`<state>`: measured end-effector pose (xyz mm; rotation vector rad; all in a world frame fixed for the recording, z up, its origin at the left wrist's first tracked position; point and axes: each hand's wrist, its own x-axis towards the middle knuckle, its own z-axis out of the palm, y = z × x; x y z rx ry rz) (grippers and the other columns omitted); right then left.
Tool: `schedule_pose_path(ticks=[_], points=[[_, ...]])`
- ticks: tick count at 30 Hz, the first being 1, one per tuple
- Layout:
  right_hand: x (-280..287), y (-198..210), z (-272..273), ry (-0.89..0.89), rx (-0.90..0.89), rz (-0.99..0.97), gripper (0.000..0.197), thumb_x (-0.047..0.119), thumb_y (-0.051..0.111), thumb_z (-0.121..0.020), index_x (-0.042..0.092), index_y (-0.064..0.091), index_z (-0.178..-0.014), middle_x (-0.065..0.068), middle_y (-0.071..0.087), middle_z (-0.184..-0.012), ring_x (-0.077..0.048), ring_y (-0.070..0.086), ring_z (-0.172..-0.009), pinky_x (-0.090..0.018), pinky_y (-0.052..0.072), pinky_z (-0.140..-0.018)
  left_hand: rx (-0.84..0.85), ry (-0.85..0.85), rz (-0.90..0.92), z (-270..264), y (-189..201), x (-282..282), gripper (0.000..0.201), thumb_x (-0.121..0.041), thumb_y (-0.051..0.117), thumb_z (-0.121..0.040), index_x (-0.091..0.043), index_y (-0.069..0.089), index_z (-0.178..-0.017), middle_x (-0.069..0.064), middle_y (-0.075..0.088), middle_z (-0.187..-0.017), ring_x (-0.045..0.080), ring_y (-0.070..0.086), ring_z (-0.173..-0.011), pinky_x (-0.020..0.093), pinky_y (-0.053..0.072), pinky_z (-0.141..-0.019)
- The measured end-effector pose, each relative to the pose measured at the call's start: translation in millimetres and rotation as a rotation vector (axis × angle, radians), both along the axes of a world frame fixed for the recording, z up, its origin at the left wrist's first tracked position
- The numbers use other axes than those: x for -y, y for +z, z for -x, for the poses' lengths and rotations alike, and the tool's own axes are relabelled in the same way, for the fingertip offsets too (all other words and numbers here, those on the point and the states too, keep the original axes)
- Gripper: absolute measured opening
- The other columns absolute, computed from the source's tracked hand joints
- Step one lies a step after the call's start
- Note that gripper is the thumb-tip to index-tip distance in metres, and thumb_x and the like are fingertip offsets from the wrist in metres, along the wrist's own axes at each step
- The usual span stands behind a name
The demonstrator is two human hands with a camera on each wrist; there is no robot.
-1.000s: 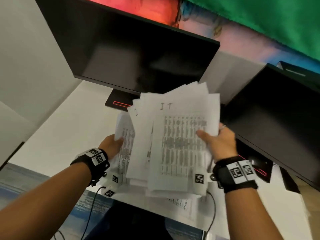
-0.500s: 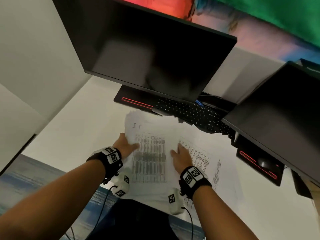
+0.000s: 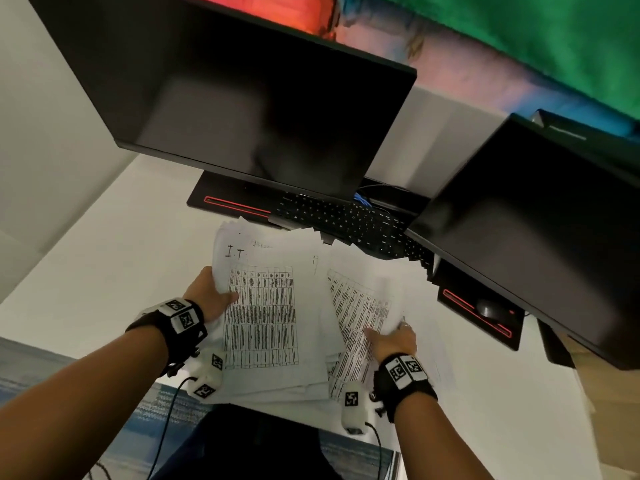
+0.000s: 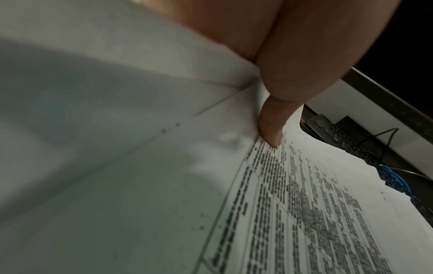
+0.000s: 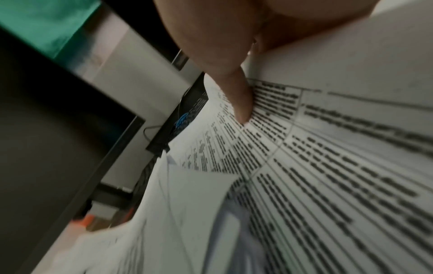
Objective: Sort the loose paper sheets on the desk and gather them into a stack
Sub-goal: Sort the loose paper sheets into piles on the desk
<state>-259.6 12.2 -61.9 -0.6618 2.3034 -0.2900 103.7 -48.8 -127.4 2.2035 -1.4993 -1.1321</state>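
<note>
An untidy stack of white printed sheets (image 3: 273,313) with dark tables lies on the white desk (image 3: 114,258) in front of the keyboard. My left hand (image 3: 211,296) grips its left edge, thumb (image 4: 271,128) pressed on the top page (image 4: 316,213), fingers hidden beneath. A second group of printed sheets (image 3: 360,313) fans out to the right, overlapping the stack. My right hand (image 3: 391,336) pinches the near edge of that group, thumb (image 5: 241,103) on the printed face (image 5: 328,166).
A black keyboard (image 3: 349,223) lies just behind the papers. Two dark monitors (image 3: 242,98) (image 3: 540,230) hang over the desk at the back and right. A mouse (image 3: 488,308) rests on the right monitor's base. The desk's near edge (image 3: 277,410) runs under the sheets.
One second ago both hands held the sheets up as a bundle; they then laid them flat. The right hand has since moved right and taken hold of the fanned group.
</note>
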Motion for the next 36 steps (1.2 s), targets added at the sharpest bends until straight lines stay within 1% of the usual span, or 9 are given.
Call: schedule_pose_path(ticks=[4,7,13,17,22,26,28,32,36], points=[[-0.9,-0.7,37.0,-0.020,-0.107,0.006,0.066,0.019,0.076,-0.084,0.005,0.045,-0.140,-0.018,0.056,-0.136,-0.038,0.056,-0.121,-0.034,0.050,-0.093,0.017,0.029,0.021,0.5,6.0,-2.1,0.037,-0.018,0.079,-0.082,-0.007,0.056,-0.109,0.007,0.068,-0.094,0.026,0.066,-0.083,0.028,0.047,-0.064],[-3.8,-0.1,46.6,0.096,-0.196,-0.077,0.088,0.043,0.081,-0.075,0.010,0.039,-0.144,-0.014,0.045,-0.144,-0.038,0.042,-0.131,-0.046,0.041,-0.105,0.003,0.028,0.020,-4.6,3.1,-0.8,0.047,-0.023,0.080,-0.079,-0.005,0.057,-0.115,0.005,0.070,-0.100,0.024,0.067,-0.086,0.031,0.051,-0.068],[2.3,-4.3,44.7,0.099,-0.214,-0.099,0.111,0.054,0.084,-0.067,0.005,0.028,-0.148,-0.017,0.040,-0.146,-0.039,0.039,-0.134,-0.050,0.039,-0.108,-0.002,-0.001,0.031,-4.6,5.6,-0.3,0.048,-0.020,0.080,-0.078,-0.007,0.060,-0.120,0.008,0.071,-0.105,0.025,0.067,-0.090,0.031,0.049,-0.074],[8.3,-3.6,46.5,0.046,-0.090,-0.017,0.110,0.041,0.089,-0.067,0.005,0.027,-0.150,-0.020,0.052,-0.141,-0.038,0.055,-0.126,-0.044,0.051,-0.099,-0.013,0.008,0.022,-4.3,7.4,-1.8,0.044,-0.019,0.079,-0.079,-0.007,0.060,-0.118,0.007,0.071,-0.105,0.024,0.066,-0.090,0.032,0.048,-0.076],[10.1,-2.5,45.5,0.037,-0.034,-0.030,0.108,0.038,0.087,-0.072,-0.001,0.026,-0.151,-0.019,0.040,-0.153,-0.037,0.047,-0.135,-0.043,0.045,-0.104,-0.026,0.032,0.002,-2.2,10.0,-5.4,0.048,-0.021,0.079,-0.080,-0.009,0.058,-0.122,0.008,0.071,-0.108,0.025,0.066,-0.093,0.034,0.049,-0.079],[12.4,7.1,37.6,-0.097,0.131,0.078,0.106,0.018,0.090,-0.070,0.001,0.025,-0.152,-0.023,0.044,-0.148,-0.039,0.049,-0.132,-0.046,0.044,-0.104,-0.026,0.043,-0.015,-1.0,14.6,-6.7,0.049,-0.023,0.079,-0.079,-0.010,0.058,-0.122,0.006,0.070,-0.104,0.025,0.067,-0.091,0.037,0.051,-0.080],[10.5,22.3,29.9,-0.152,0.206,0.130,0.096,0.012,0.089,-0.071,0.001,0.033,-0.148,-0.024,0.049,-0.144,-0.039,0.053,-0.128,-0.046,0.046,-0.104,-0.019,0.040,-0.019,-2.4,16.2,-6.7,0.049,-0.024,0.079,-0.078,-0.010,0.058,-0.121,0.006,0.071,-0.102,0.025,0.068,-0.089,0.040,0.054,-0.082],[14.5,84.7,16.7,0.054,0.027,0.363,0.031,0.008,0.078,-0.082,0.011,0.061,-0.109,-0.013,0.071,-0.115,-0.030,0.070,-0.097,-0.043,0.058,-0.089,-0.007,0.030,-0.016,-1.4,21.9,-8.9,0.049,-0.024,0.079,-0.079,-0.008,0.057,-0.120,0.006,0.070,-0.102,0.026,0.066,-0.090,0.038,0.053,-0.080],[25.7,170.7,3.8,0.316,-0.069,0.636,0.031,0.010,0.078,-0.082,0.010,0.064,-0.110,-0.002,0.070,-0.103,-0.019,0.067,-0.092,-0.032,0.057,-0.081,-0.023,0.027,-0.007,5.1,28.9,-9.6,0.046,-0.021,0.079,-0.081,-0.007,0.058,-0.120,0.008,0.069,-0.105,0.026,0.064,-0.091,0.037,0.050,-0.079]])
